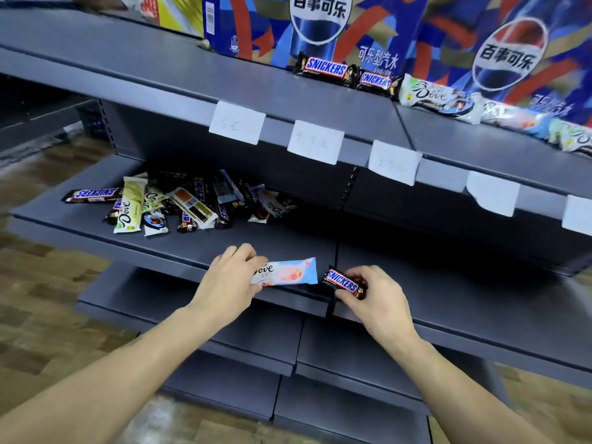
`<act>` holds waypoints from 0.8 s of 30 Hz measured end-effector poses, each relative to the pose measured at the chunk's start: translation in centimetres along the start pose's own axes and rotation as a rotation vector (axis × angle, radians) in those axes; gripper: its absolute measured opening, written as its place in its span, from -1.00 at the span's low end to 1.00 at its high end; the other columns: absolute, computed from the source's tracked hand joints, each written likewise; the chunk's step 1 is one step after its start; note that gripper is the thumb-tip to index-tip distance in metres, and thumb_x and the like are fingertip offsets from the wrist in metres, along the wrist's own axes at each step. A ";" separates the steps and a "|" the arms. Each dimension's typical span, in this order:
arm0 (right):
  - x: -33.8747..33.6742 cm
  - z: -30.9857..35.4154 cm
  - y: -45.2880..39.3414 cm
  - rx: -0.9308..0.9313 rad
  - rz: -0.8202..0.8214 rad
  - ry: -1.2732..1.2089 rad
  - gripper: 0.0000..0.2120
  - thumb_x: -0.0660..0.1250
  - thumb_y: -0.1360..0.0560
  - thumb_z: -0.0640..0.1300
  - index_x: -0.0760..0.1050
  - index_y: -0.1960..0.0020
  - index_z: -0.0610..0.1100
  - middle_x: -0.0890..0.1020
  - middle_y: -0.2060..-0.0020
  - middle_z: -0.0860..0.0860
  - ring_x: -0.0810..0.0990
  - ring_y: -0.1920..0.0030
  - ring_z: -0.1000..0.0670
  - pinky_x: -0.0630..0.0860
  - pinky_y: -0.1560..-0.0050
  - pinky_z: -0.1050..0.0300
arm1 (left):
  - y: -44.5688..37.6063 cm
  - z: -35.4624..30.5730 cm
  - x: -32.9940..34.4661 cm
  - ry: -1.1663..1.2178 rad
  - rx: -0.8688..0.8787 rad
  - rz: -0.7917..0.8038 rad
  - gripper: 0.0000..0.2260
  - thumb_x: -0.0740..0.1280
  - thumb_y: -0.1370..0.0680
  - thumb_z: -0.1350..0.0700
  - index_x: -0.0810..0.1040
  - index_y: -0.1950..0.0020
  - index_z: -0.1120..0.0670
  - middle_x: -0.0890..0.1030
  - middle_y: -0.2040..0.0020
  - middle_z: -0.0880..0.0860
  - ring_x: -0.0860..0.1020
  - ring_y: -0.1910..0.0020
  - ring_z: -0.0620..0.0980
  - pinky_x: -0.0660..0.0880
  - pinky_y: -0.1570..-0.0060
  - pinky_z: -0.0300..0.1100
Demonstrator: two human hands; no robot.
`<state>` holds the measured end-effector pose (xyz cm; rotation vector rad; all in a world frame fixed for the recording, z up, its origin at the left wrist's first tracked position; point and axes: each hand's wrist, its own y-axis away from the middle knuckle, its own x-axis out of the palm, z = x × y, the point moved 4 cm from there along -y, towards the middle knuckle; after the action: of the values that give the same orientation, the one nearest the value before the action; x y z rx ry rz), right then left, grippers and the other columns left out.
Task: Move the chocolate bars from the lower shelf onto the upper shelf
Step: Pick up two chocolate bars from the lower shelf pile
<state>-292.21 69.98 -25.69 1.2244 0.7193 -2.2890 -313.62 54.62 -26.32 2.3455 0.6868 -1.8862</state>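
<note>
My left hand (pixel 229 282) grips a pale pink and blue Dove bar (pixel 288 271) by its left end, just above the front edge of the lower shelf (pixel 96 230). Just to its right, my right hand (pixel 373 294) pinches a brown Snickers bar (pixel 342 281). A heap of several mixed bars (pixel 179 203) lies at the back left of the lower shelf. On the upper shelf (pixel 192 75) two Snickers bars (pixel 326 69) and several Dove bars (pixel 439 99) lie in a row running to the right.
Large blue Pepsi cartons (pixel 320 24) stand behind the row on the upper shelf. White price tags (pixel 237 122) hang along its front edge. More grey shelves (pixel 224 341) step out below my arms. A wood-patterned floor (pixel 41 283) shows at the left.
</note>
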 end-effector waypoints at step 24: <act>-20.5 1.5 6.2 -0.296 -0.310 -0.125 -0.68 0.51 -0.41 0.00 0.59 -0.13 0.01 0.55 0.01 0.21 0.50 -0.06 0.18 0.47 -0.09 0.21 | 4.5 -14.8 -13.1 0.035 0.368 -0.279 -0.55 0.49 -0.43 0.02 0.51 -0.29 -0.03 0.46 -0.13 -0.17 0.41 -0.12 -0.14 0.51 -0.07 -0.11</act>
<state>-278.96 67.09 -8.99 0.8754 1.2210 -2.3615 -300.45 51.19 -11.34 2.6195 0.7609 -2.2638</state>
